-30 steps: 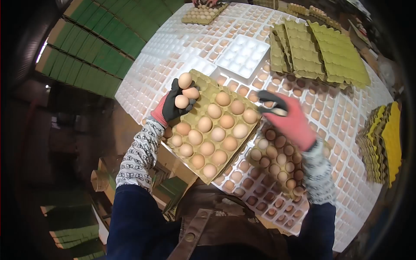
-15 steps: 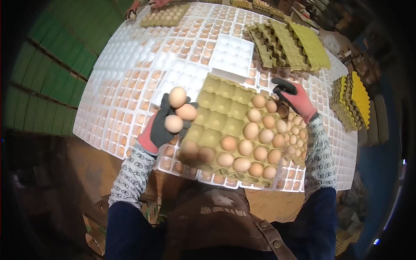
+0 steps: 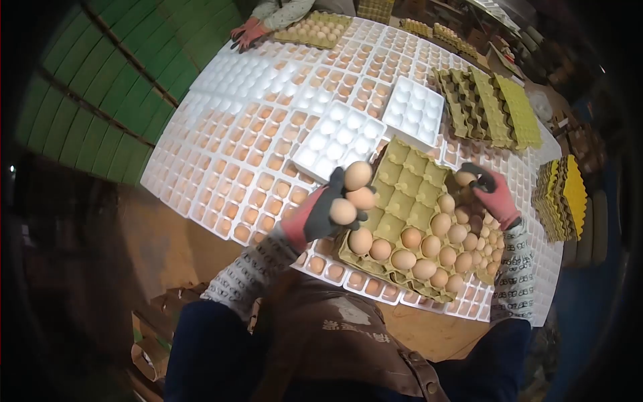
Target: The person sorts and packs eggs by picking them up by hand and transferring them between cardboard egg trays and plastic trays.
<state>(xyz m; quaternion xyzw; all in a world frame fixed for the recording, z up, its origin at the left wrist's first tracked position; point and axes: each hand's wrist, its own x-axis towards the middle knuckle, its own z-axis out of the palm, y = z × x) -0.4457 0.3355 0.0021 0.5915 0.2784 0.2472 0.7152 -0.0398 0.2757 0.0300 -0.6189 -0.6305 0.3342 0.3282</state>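
Observation:
Three brown eggs (image 3: 360, 198) rest in my left hand (image 3: 321, 213), its gloved fingers curled round them at the left edge of a pulp tray (image 3: 410, 185). That tray has bare cups towards its upper left and several eggs along its lower and right parts. At its right edge my right hand (image 3: 492, 194), also gloved, grips one egg (image 3: 465, 178) between thumb and fingers. Partly under my right hand and sleeve, a second group of eggs (image 3: 492, 242) sits at the right. White plastic trays holding eggs (image 3: 251, 194) lie under and around the pulp tray.
Two white trays (image 3: 341, 137) (image 3: 413, 110) stand just beyond the pulp tray. Pulp trays (image 3: 492, 107) are stacked at the back right, more (image 3: 562, 197) at the far right. A co-worker's gloved hands (image 3: 250, 32) are at the back left, beside a tray of eggs (image 3: 315, 30).
The view has shifted. My right hand, which held an egg a second ago and looked empty half a second ago, now grips an egg. My left hand still holds three eggs.

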